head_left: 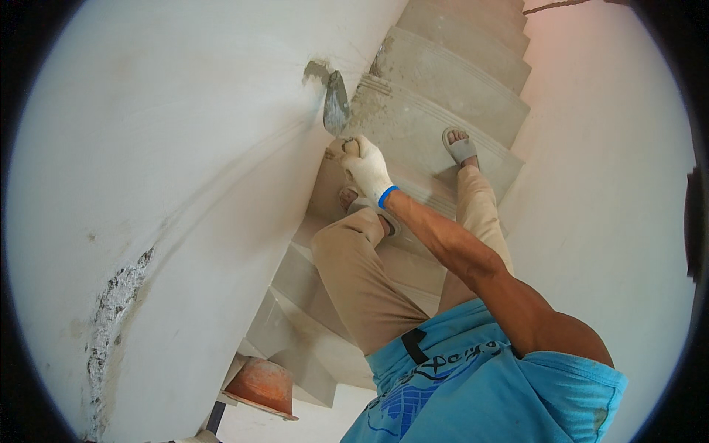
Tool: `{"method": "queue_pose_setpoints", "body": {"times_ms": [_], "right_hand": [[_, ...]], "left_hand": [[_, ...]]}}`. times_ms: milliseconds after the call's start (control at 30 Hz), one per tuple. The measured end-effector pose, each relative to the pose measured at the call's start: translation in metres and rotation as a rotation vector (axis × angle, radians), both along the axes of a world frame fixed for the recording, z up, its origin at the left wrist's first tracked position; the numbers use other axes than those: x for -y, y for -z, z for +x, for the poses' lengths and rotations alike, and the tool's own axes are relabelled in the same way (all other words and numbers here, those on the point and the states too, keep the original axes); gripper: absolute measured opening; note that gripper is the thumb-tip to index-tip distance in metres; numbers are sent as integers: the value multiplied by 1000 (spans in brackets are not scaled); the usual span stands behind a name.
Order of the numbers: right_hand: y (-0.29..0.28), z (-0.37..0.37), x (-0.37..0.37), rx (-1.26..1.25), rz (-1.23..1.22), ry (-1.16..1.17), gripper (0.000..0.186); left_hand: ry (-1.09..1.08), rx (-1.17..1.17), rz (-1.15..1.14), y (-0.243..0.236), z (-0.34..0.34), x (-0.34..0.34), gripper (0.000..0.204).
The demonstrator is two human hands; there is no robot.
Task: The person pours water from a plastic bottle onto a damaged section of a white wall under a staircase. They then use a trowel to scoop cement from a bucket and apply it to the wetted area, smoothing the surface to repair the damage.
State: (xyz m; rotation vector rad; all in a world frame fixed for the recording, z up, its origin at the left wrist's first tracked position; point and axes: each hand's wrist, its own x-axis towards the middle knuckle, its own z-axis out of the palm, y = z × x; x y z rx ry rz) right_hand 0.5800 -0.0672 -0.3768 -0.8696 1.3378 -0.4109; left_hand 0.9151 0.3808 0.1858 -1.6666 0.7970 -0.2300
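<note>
My right hand (363, 164), in a cream glove with a blue cuff, is closed round the handle of a trowel. The metal blade (335, 101) points up along the white wall (148, 148), beside a small patch of wet-looking grey mortar (317, 71). Lower on that wall runs a rough, chipped channel (111, 317). My left hand is not in view. Below the hand, my sandalled feet (460, 146) stand on the pale steps.
The staircase (450, 70) climbs toward the top, between the left wall and a pale wall (605, 192) on the right. A reddish tub (258, 385) sits low by the steps at the bottom left. A dark edge (693, 221) shows at the far right.
</note>
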Motion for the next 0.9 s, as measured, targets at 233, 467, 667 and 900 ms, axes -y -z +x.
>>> {"method": "queue_pose_setpoints", "body": {"times_ms": [233,467,667,900], "right_hand": [[-39,7,3,-151,-131,-45,35],[-71,31,4,-227,-90,-49,36],[-110,43,16,-250,-41,-136,44],[-152,50,24,-215,-18,-169,49]], "left_hand": [[-470,-415,-1414,18,1,-7,50],[-462,-439,-1508,28,-24,38,48],[-596,-452,-1801,31,-2,16,50],[-630,-472,-2066,42,0,26,55]]}}
